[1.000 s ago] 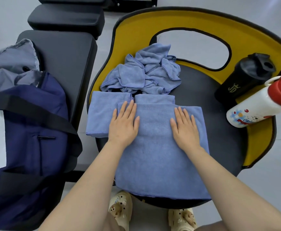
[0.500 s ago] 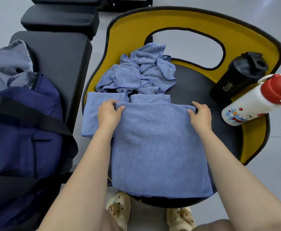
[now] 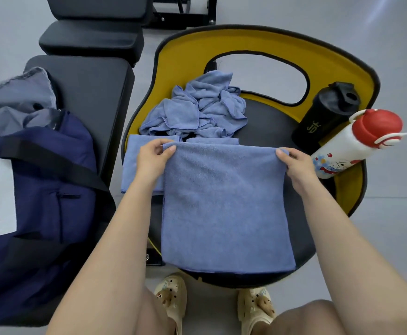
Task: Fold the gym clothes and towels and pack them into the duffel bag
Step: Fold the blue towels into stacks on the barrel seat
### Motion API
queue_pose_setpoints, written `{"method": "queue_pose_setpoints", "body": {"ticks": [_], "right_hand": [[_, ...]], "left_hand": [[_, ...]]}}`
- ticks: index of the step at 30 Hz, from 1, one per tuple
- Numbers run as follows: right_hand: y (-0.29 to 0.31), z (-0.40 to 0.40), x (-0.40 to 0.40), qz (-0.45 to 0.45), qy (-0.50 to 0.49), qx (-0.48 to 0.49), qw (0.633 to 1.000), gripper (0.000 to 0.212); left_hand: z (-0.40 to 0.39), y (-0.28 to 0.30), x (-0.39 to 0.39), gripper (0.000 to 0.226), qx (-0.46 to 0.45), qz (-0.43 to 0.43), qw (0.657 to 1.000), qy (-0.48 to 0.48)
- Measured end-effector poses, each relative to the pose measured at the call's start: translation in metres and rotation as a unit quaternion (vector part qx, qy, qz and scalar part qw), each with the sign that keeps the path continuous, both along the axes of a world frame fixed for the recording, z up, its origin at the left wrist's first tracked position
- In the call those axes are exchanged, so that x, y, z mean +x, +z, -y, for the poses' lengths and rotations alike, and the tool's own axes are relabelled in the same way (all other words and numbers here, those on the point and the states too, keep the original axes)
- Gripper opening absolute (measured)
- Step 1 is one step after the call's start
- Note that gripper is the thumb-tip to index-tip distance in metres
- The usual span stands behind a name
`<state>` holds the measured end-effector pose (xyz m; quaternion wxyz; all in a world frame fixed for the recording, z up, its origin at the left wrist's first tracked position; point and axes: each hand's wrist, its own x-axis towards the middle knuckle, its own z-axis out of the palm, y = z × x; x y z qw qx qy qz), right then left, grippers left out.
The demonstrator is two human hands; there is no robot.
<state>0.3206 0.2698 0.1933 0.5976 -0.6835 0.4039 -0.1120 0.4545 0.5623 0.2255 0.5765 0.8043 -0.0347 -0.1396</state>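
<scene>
On the left side of the room the navy duffel bag (image 3: 35, 189) lies on a black bench (image 3: 86, 93), its mouth partly open with some grey fabric (image 3: 16, 97) showing at the top; it is well apart from the towels, so every folded piece must be carried across the gap, and I think a loose fold could open on that way; next comes a folded towel (image 3: 134, 165) that lies flat at the left edge of the black and yellow seat (image 3: 185, 52), partly under the big one; the left hand (image 3: 152, 157) pinches the far left corner of the large blue towel (image 3: 224, 206) between thumb and fingers; this towel is spread on the seat and its near edge hangs a little over the front rim, so it may slide down toward the floor if the corners are pulled too quickly; behind it a crumpled heap of towels (image 3: 202, 107) waits unfolded; the right hand (image 3: 294, 163) pinches the far right corner in the same manner; if the two corners are not brought down evenly, the fold will probably come out crooked; just beside this hand a white bottle with a red cap (image 3: 357, 146) leans on the seat's edge, with a black shaker (image 3: 328, 112) behind it, and a careless elbow or a swinging towel could knock them over.
</scene>
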Motion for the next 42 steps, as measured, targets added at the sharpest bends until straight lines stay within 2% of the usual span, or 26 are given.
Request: {"method": "queue_pose_setpoints", "body": {"ticks": [5,10,13,20,24,32,36,42], "right_hand": [[0.028,-0.002,-0.023,0.017,0.069,-0.041,0.997,0.006],[0.047,-0.02,-0.055,0.011,0.095,-0.082,0.992,0.004],[0.051,-0.031,-0.079,-0.012,0.111,-0.113,0.987,0.003],[0.042,-0.058,-0.129,-0.065,0.11,-0.148,0.981,0.004],[0.028,-0.075,-0.154,-0.09,0.092,-0.153,0.98,0.01],[0.026,-0.104,-0.186,-0.062,0.054,-0.138,0.987,0.004],[0.028,-0.115,-0.196,-0.074,0.056,-0.151,0.984,0.008],[0.011,-0.121,-0.208,-0.146,0.112,-0.193,0.964,0.015]], "left_hand": [[-0.012,0.01,-0.017,0.01,0.002,0.017,1.0,-0.011],[-0.024,0.017,-0.041,0.013,0.035,0.016,0.999,-0.028],[-0.035,0.02,-0.062,0.024,0.056,-0.002,0.998,-0.028],[-0.046,0.026,-0.115,0.014,0.125,0.002,0.992,-0.021],[-0.052,0.016,-0.149,0.013,0.123,-0.014,0.992,-0.007],[-0.066,0.0,-0.192,0.016,0.077,-0.043,0.994,0.066],[-0.073,-0.007,-0.198,0.017,0.1,-0.045,0.993,0.05],[-0.076,-0.022,-0.201,0.025,0.184,-0.033,0.982,0.001]]}}
